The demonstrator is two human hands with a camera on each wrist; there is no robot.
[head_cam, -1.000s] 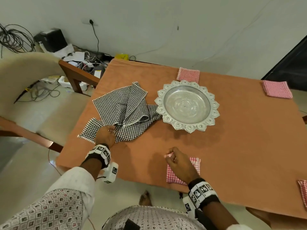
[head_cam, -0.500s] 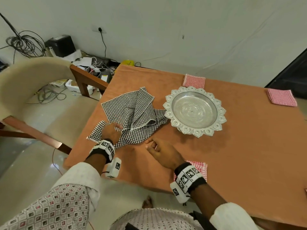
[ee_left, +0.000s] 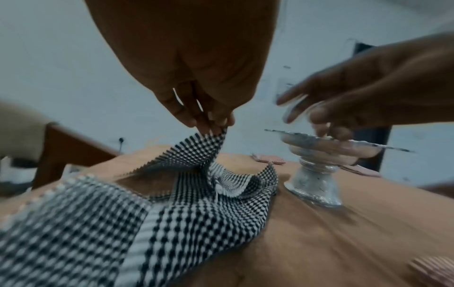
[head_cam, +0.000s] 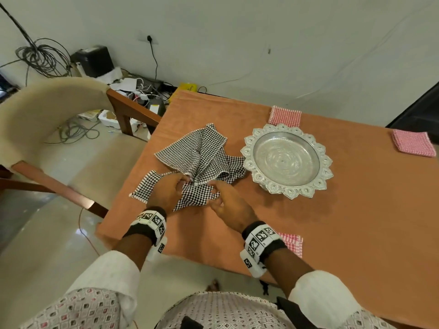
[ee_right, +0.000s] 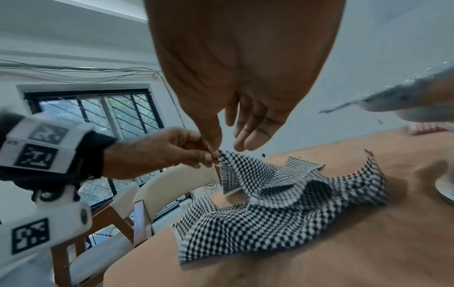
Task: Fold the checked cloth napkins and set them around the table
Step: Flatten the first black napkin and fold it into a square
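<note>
1. The left hand pinches a corner of the black-and-white checked napkin between thumb and fingertips, lifting that bit of cloth off the table; the left wrist view shows the fabric pulled up into a peak under the fingers
2. The right hand is right beside the left, its thumb down at the same raised corner while the other fingers stay straight and loosely spread; whether the thumb actually nips the cloth I cannot tell
3. The rest of the black-and-white napkin lies crumpled in loose folds on the near-left part of the orange table, one flap reaching the table's left edge and another touching the rim of the silver tray
4. The silver tray, with a scalloped rim and a footed base, stands in the middle of the table, just right of the crumpled napkin
5. A folded red checked napkin lies at the far edge, just behind the tray; a second lies at the far-right corner; a third sits at the near edge, partly hidden by the right wrist band
6. A cream upholstered chair with a wooden frame stands to the left of the table, and a tangle of cables and boxes lies on the floor against the wall
</note>
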